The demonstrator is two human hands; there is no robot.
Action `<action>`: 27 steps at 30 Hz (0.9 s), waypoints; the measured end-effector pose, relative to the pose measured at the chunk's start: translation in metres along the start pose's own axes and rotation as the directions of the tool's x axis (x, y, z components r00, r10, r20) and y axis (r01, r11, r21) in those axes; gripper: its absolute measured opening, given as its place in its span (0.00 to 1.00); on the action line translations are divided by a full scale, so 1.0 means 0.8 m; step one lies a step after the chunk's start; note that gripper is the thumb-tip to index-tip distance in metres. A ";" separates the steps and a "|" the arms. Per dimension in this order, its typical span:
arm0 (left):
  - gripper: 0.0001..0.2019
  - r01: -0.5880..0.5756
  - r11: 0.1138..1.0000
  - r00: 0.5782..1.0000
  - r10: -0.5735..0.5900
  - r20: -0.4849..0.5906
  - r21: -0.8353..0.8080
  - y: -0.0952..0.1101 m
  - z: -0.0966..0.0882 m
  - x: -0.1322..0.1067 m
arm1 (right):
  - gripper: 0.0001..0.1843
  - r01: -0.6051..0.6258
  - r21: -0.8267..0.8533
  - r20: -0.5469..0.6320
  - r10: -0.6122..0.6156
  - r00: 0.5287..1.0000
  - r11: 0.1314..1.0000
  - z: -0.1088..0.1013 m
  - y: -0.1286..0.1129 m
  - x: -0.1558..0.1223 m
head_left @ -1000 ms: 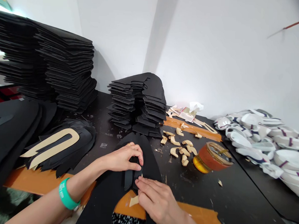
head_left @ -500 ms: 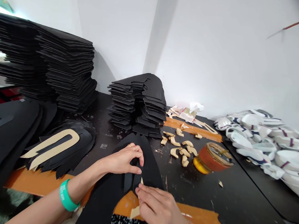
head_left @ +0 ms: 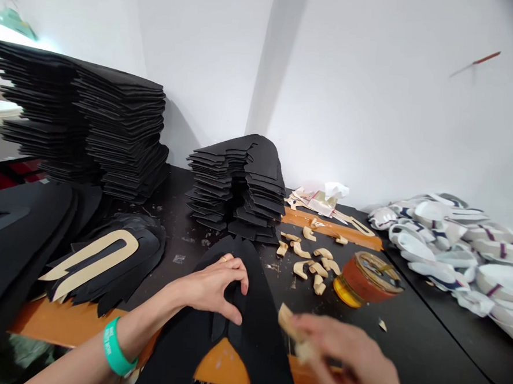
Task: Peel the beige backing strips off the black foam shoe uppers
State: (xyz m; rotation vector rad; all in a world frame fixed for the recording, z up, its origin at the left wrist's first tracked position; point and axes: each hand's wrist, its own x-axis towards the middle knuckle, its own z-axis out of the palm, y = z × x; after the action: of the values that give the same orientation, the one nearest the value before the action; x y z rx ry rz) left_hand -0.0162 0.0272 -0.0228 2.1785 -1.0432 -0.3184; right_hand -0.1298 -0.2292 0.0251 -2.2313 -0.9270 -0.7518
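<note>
While the left hand (head_left: pixel 211 285) rests with arched fingers on a long black foam panel (head_left: pixel 256 331), the right hand (head_left: pixel 342 359) pinches a curled tan paper strip (head_left: pixel 287 321), held just right of that panel's edge.

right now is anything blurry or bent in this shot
In the head view, the right hand is motion-blurred along with the scrap it pinches, the left hand is sharp, the wide lens bends the table edge, and the lamp glares at top left.
</note>
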 end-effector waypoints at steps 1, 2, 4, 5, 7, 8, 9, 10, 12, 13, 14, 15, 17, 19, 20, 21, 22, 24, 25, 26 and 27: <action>0.24 0.002 1.000 1.000 -0.002 0.004 0.004 0.001 0.000 0.000 | 0.09 -0.074 -0.028 -0.120 0.071 0.990 0.997 -0.004 0.013 0.004; 0.26 0.000 1.000 1.000 0.000 0.011 0.007 0.002 0.001 -0.001 | 0.11 -0.154 -0.057 -0.226 0.138 0.964 0.986 -0.005 0.028 0.009; 0.30 -0.014 1.000 1.000 0.014 0.026 0.010 0.006 0.001 -0.001 | 0.16 -0.272 -0.187 -0.336 0.199 0.920 0.944 0.000 0.063 0.018; 0.32 -0.025 1.000 0.999 0.024 0.035 0.011 0.008 0.000 -0.002 | 0.19 -0.291 -0.309 -0.286 0.203 0.936 0.906 0.006 0.081 0.022; 0.35 -0.050 0.999 0.997 0.050 0.060 -0.004 0.012 -0.006 -0.005 | 0.19 -0.235 -0.573 -0.057 0.248 0.967 0.785 0.020 0.114 0.026; 0.36 -0.066 0.997 0.994 0.068 0.083 -0.025 0.015 -0.011 -0.008 | 0.18 -0.216 -0.647 0.044 0.319 0.947 0.732 0.027 0.127 0.025; 0.38 -0.082 0.995 0.990 0.087 0.107 -0.053 0.016 -0.017 -0.012 | 0.13 -0.176 -0.677 0.160 0.376 0.913 0.715 0.035 0.138 0.022; 0.41 -0.096 0.992 0.986 0.107 0.130 -0.086 0.018 -0.023 -0.018 | 0.10 -0.154 -0.681 0.237 0.414 0.879 0.716 0.041 0.146 0.019; 0.45 -0.104 0.985 0.977 0.127 0.173 -0.136 0.019 -0.035 -0.030 | 0.10 -0.137 -0.662 0.278 0.411 0.868 0.737 0.051 0.153 0.014; 0.46 -0.096 0.985 0.976 0.121 0.183 -0.140 0.019 -0.038 -0.035 | 0.12 -0.135 -0.655 0.247 0.380 0.891 0.743 0.054 0.153 0.013; 0.45 -0.083 0.988 0.979 0.106 0.177 -0.132 0.018 -0.040 -0.039 | 0.14 -0.135 -0.657 0.197 0.341 0.919 0.741 0.056 0.151 0.014; 0.42 -0.067 0.991 0.985 0.085 0.151 -0.119 0.016 -0.039 -0.041 | 0.16 -0.133 -0.663 0.145 0.300 0.943 0.737 0.057 0.148 0.016; 0.27 -0.013 0.992 0.998 0.020 0.052 -0.124 0.009 -0.033 -0.038 | 0.19 -0.127 -0.652 0.087 0.240 0.967 0.747 0.060 0.135 0.023; 0.17 0.100 0.967 0.990 -0.120 -0.072 -0.235 -0.003 -0.025 -0.028 | 0.18 -0.130 -0.573 0.072 0.208 0.975 0.809 0.067 0.116 0.031; 0.18 0.159 0.934 0.973 -0.202 -0.109 -0.319 -0.010 -0.022 -0.022 | 0.17 -0.118 -0.503 0.086 0.186 0.979 0.856 0.072 0.104 0.034; 0.21 0.204 0.892 0.954 -0.273 -0.120 -0.404 -0.017 -0.019 -0.016 | 0.15 -0.093 -0.424 0.115 0.156 0.981 0.901 0.079 0.092 0.038; 0.23 0.232 0.844 0.939 -0.323 -0.115 -0.483 -0.024 -0.018 -0.011 | 0.14 -0.057 -0.346 0.155 0.117 0.981 0.937 0.088 0.079 0.040; 0.25 0.231 0.762 0.934 -0.349 -0.083 -0.605 -0.035 -0.018 -0.006 | 0.14 0.022 -0.244 0.244 0.039 0.969 0.970 0.108 0.056 0.047; 0.25 0.214 0.731 0.939 -0.338 -0.070 -0.648 -0.039 -0.018 -0.005 | 0.16 0.039 -0.222 0.276 0.025 0.961 0.974 0.119 0.048 0.051; 0.25 0.199 0.704 0.942 -0.329 -0.066 -0.681 -0.041 -0.019 -0.006 | 0.19 0.038 -0.212 0.297 0.027 0.954 0.977 0.130 0.042 0.056; 0.25 0.182 0.688 0.944 -0.321 -0.070 -0.703 -0.042 -0.019 -0.007 | 0.20 0.022 -0.206 0.303 0.043 0.952 0.978 0.140 0.038 0.061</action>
State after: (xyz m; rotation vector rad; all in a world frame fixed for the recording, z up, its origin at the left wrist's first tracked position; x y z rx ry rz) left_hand 0.0072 0.0535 -0.0348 1.6047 -0.3952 -0.5223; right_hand -0.0480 -0.1479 -0.0245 -2.5869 -1.0193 -0.5233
